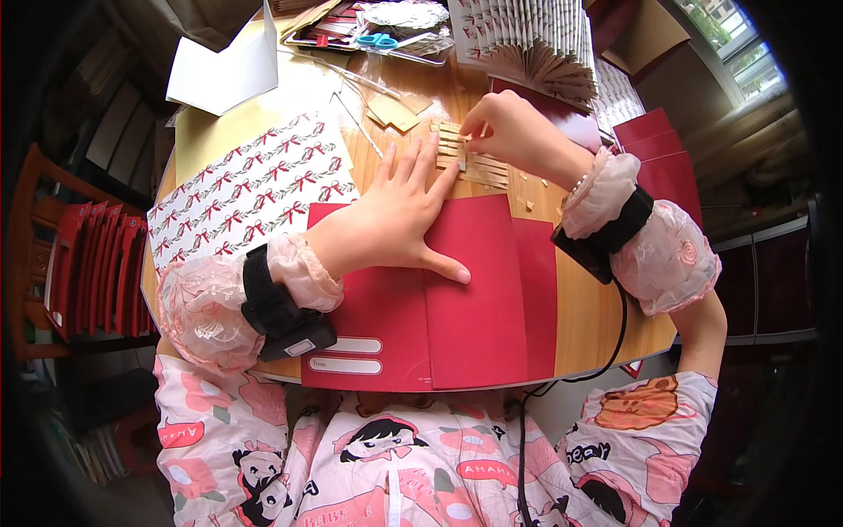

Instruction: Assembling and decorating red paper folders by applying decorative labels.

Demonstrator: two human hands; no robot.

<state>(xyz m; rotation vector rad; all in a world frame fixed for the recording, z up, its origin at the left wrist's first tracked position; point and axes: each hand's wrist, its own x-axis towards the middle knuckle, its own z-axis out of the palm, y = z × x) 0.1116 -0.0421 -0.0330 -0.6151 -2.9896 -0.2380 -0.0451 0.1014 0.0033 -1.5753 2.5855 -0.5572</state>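
My left hand [386,220] lies flat with its fingers spread over a folded red card [479,325] at the table's front edge. Its thumb rests on the card's raised panel, and its fingertips reach the near side of a patch of small tan strips [483,171], which look like adhesive tape pieces. Over the far part of that patch, my right hand [518,132] is closed in a pinch. Whatever is between its fingertips is too small to make out. Left of the card lies a white sheet [250,189] patterned with red bows and green garlands.
A folded white card [224,75] stands at the back left. Blue-handled scissors [378,41] lie in a tray at the back. Fanned patterned cards [527,44] stand at the back right, with red cards [659,154] at the right edge. Several red cards [92,263] sit on a chair at left.
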